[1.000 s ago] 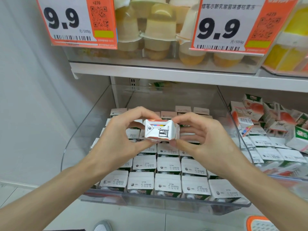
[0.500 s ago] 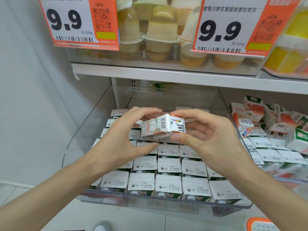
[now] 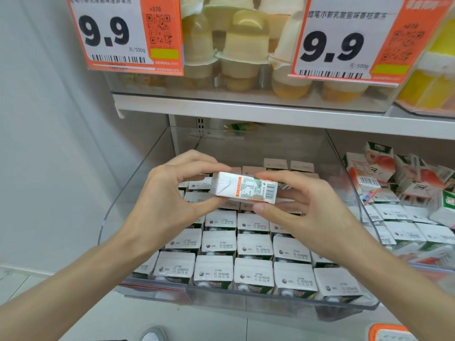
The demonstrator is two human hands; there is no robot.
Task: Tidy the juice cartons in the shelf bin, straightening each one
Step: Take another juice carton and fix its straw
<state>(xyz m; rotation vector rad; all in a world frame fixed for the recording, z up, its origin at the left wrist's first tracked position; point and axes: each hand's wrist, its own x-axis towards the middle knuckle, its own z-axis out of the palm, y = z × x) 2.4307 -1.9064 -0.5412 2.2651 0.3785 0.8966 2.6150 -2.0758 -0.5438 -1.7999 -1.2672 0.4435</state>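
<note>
A small white juice carton (image 3: 246, 188) with an orange stripe and a barcode lies on its side in the air above the clear shelf bin (image 3: 115, 212). My left hand (image 3: 170, 200) grips its left end with thumb below and fingers on top. Its right end is pinched by my right hand (image 3: 302, 210). Beneath them, several rows of white-topped cartons (image 3: 253, 274) stand upright in the bin, date stamps facing up. My hands hide part of the bin's middle rows.
A neighbouring bin on the right holds a jumbled heap of cartons (image 3: 403, 183). Overhead, a white shelf (image 3: 246, 112) carries jelly cups (image 3: 243, 50) behind two orange 9.9 price tags (image 3: 123, 35). A white wall stands at the left.
Both hands have turned the carton: a second ago its end face pointed at me, now its long side with the label and barcode faces up. The hands stayed above the bin's middle.
</note>
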